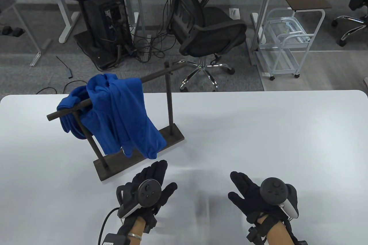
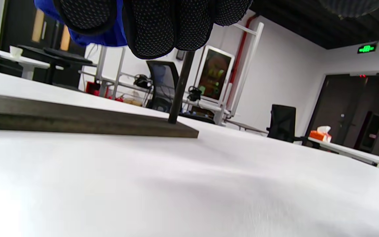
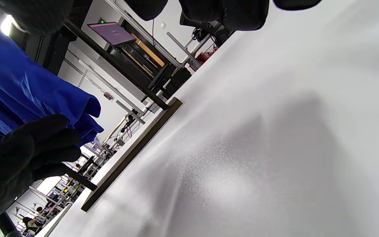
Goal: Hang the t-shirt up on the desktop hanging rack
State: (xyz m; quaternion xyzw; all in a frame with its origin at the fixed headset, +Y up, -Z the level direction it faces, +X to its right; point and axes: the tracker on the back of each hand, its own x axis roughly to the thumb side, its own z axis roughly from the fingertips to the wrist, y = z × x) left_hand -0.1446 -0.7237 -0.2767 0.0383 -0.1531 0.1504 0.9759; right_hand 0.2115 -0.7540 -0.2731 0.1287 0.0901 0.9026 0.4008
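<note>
Progress: blue t-shirt [image 1: 115,113] is already hanging over the rack's crossbar [image 1: 155,75], bunched toward the bar's left end, so the hanging itself is looking done; what is left, at most, is spreading the cloth more evenly.
Rack: hanging rack [image 1: 169,107] is standing on the white table [image 1: 258,130], well left of centre, its flat base [image 1: 138,157] lying just beyond the left hand.
Left hand: left hand [image 1: 149,190] is hovering palm down with fingers spread, gripping nothing, fingertips just short of the shirt's lower hem.
Right hand: right hand [image 1: 258,196] is also lying released and spread over bare table, well apart from the rack.
Cloth: soft knit, folding in thick rolls at the top and hanging in loose drapes below.
Frame: dark round rods on a thin rectangular board, looking like stained wood.
Table surface: smooth, matte, pale, with rounded corners.
Gloves: black fabric, dotted with grip texture on the fingers [image 2: 150,29].
</note>
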